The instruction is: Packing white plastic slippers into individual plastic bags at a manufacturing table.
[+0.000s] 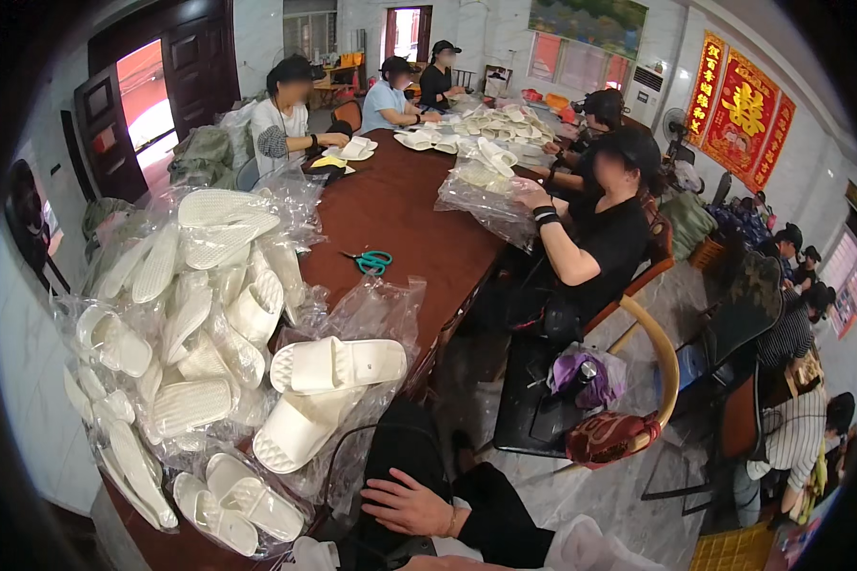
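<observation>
My right hand (409,504) lies over dark cloth at my lap, back up and fingers stretched and apart, with nothing in them. A thin band circles its wrist. My left hand is not in view; I cannot tell what a strip of skin at the lower edge belongs to. Nearest, on the table, two white slippers (338,365) lie across each other on clear plastic. Beside them a bagged pair of slippers (240,502) rests at the table's near end. To the left rises a heap of white slippers (195,404) in clear bags.
Green-handled scissors (373,263) lie on the brown table (390,214). Several people sit along both sides; one at the right (581,228) handles a plastic bag. More slippers (505,124) are piled at the far end. A black bench (533,400) with a purple bag stands at my right.
</observation>
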